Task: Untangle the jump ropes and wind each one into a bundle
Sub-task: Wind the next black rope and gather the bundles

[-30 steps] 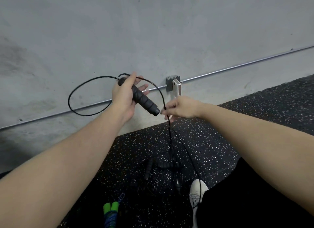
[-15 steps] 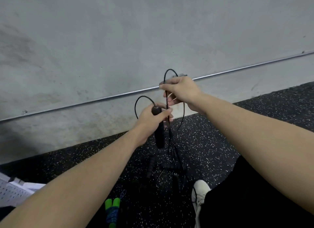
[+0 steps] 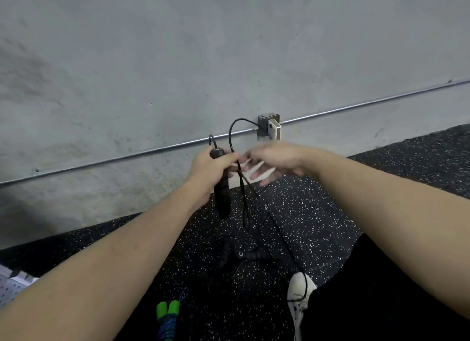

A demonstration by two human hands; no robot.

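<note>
Fingers of left hand (image 3: 211,169) clamp black handle (image 3: 221,195) plus rope loops (image 3: 235,137); right hand (image 3: 273,160), half second ago pinching loop overhead, now blurred, fingers spread, empty. Another wrap laid.

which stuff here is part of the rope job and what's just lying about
Job:
black rope handle in left hand
black cord
right hand
black handles on floor
green-handled rope

Lying about:
wall box
pipe
white shoe

grey concrete wall (image 3: 229,48) with a metal conduit (image 3: 101,162) above black speckled rubber floor (image 3: 318,226)
</note>
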